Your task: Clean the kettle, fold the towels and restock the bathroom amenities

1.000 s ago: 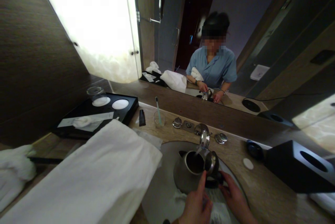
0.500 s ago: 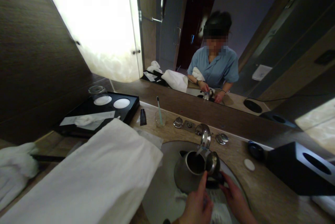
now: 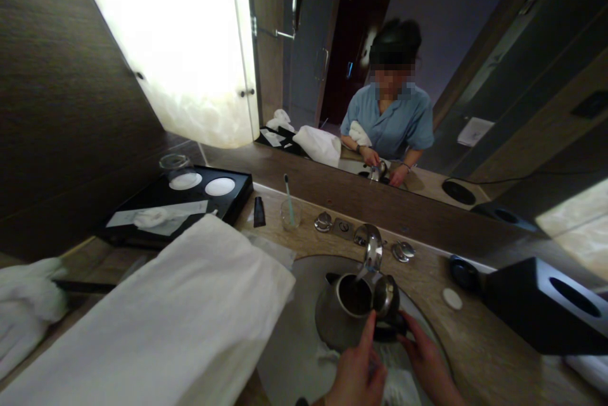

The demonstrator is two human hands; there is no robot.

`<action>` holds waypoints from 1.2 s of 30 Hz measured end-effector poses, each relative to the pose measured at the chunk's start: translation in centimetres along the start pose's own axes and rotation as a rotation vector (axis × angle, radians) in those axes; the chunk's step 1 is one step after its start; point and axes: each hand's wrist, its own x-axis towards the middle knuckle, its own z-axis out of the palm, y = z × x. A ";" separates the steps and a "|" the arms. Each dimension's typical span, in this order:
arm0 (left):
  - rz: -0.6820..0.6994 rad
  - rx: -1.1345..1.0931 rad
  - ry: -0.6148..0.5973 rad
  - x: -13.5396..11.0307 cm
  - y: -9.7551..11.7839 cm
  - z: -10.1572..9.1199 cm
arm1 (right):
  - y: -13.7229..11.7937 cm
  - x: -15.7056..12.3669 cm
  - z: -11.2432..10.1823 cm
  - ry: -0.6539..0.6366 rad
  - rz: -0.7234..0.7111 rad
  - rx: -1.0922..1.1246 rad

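Note:
A steel kettle (image 3: 332, 317) with its lid flipped open stands in the sink basin (image 3: 294, 342), under the chrome faucet (image 3: 373, 251). My right hand (image 3: 427, 365) grips the kettle's black handle at its right side. My left hand (image 3: 356, 371) hovers just in front of the kettle, index finger raised toward its rim, with a white cloth under it in the basin. Whether the left hand grips that cloth is unclear.
A folded white towel (image 3: 180, 323) covers the counter left of the sink. Behind it sits a black tray (image 3: 237, 194) with a glass and coasters, a tumbler with a toothbrush (image 3: 289, 209), and a black tissue box (image 3: 546, 304) at right. The mirror shows my reflection.
Almost nothing differs: the view shifted slightly, and both hands stay at the kettle in the sink.

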 end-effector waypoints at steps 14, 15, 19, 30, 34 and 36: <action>0.008 -0.043 0.023 0.2 -0.8 0.5 | -2.9 0.8 -0.8 0.029 0.006 0.040; 0.005 -0.046 0.027 0.2 -0.8 0.4 | -3.2 0.9 -1.0 0.028 -0.001 0.039; 0.012 -0.047 0.016 0.3 -0.5 0.3 | -4.2 1.1 -1.3 0.035 -0.007 0.042; 0.006 -0.026 0.003 0.2 -0.3 0.2 | -1.2 0.2 -0.2 0.013 0.117 0.115; 0.015 -0.036 -0.001 0.4 -0.5 0.4 | 0.2 -0.1 0.2 0.017 0.122 0.131; 0.008 -0.024 -0.007 0.4 -0.5 0.4 | 0.6 -0.2 0.3 0.020 0.122 0.132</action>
